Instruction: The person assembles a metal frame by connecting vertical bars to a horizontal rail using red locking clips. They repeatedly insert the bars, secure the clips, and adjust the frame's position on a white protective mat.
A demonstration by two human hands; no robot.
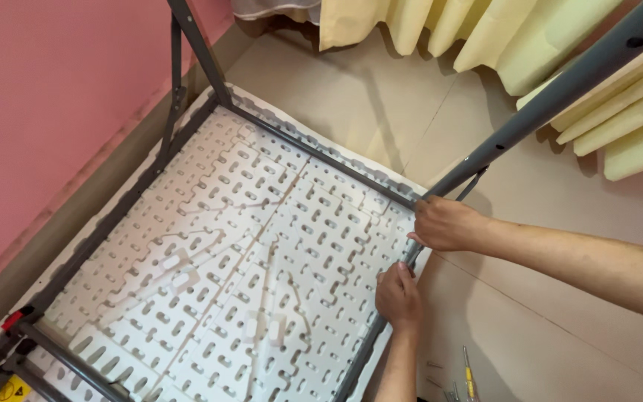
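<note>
Pink wall [46, 97] fills the left, matte and flat, above a beige tiled floor [545, 313]; an upturned folding bench [210, 260] lies on that floor against the wall, its underside a white moulded plastic panel, ribbed and dotted with oblong slots, ringed by a dark grey metal frame [314, 152] of thin round tube; a small red latch [12, 320] sits at the near left corner; at the right edge of the panel the left hand [400, 298] is closed on the frame rail, and just above it the right hand [444, 223] is clamped where a grey tubular leg [560, 93], drilled with holes, meets the frame beside a thin brace; fingers sit close to that hinge, so a sudden fold of the leg could pinch them, and the smooth tube could slip in the grip; pale yellow foam slabs [626, 119] lean at the right; a screwdriver [469, 376] lies on the floor near the forearm
</note>
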